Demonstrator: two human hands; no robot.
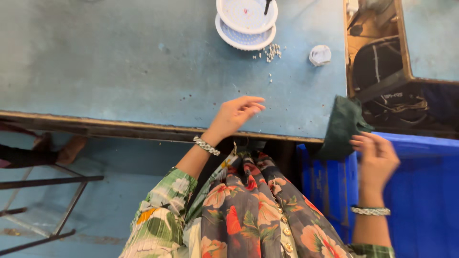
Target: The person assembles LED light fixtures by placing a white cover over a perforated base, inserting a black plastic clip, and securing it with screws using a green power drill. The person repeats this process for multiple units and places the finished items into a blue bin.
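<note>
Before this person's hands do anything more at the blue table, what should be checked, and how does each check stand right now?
1. Right hand grips the dark green cloth: ok, fingers touch its edge.
2. Left hand is free: ok, open and holding nothing.
3. Small beads stay on the table: ok, scattered beside the white dishes.
4. Cloth fully supported: not ok, it hangs off the table corner.
5. Blue crate contents: cannot tell.

- Worn blue-grey table (119, 62) with a dark wooden front edge.
- Pale blue floor (110, 191) below.
- Dark metal stool frame (62, 205) standing at left.
</note>
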